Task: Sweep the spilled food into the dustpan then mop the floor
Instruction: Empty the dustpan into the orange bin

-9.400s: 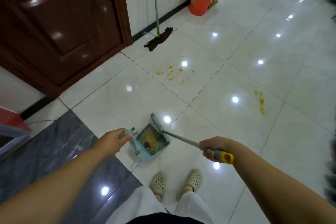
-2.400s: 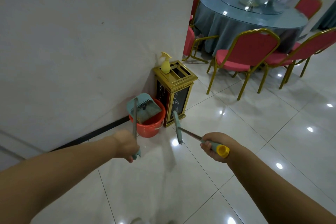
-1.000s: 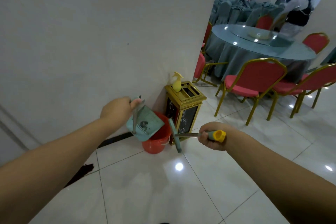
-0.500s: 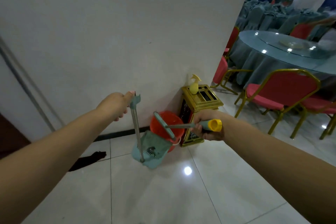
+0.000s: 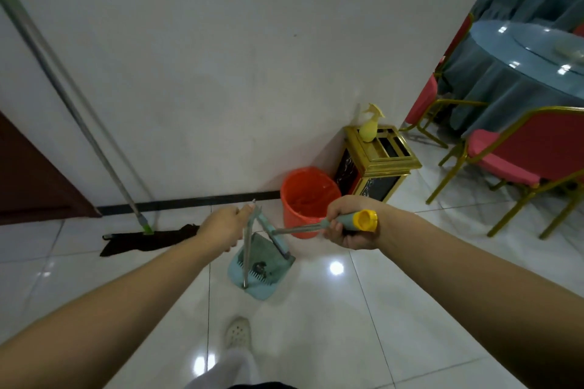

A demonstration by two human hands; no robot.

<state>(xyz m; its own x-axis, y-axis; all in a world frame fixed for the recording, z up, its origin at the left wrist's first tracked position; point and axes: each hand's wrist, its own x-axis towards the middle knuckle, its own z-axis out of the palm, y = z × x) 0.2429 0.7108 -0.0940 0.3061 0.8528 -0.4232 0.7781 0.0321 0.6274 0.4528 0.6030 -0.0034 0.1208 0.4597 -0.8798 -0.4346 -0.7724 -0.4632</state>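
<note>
A: Two tools hang in front of the person: the teal dustpan [image 5: 262, 265], dangling just above the floor [image 5: 316, 325] on its upright metal handle, and the small broom [image 5: 311, 226], its head resting inside the pan.

B: Who holds what?

A: The left hand [image 5: 221, 227] pinches the top of the dustpan handle, fingers clenched around it. The right hand [image 5: 349, 224] wraps the broom's teal grip just below its yellow cap. Neither is released.

B: Is the pan clean?

A: Nearly. Only a small dark scrap sits by the comb teeth; no yellow food shows in it.

B: And around them?

A: The orange bucket [image 5: 308, 199] stands just behind the pan, against the white wall, beside a gold-trimmed bin [image 5: 377, 164] with a yellow spray bottle [image 5: 371, 128] on top. To the left the mop [image 5: 94, 136] leans on the wall, its dark head flat on the tiles. Red chairs [image 5: 521, 151] and a draped round table [image 5: 521, 73] fill the right edge.

B: So what is the step?

A: Likely parking the sweeping tools so the mop can be taken. To do it well, lower the pan level so the scrap stays in, stand pan and broom together near the wall out of the mopping path, and release them only once they rest steady.
</note>
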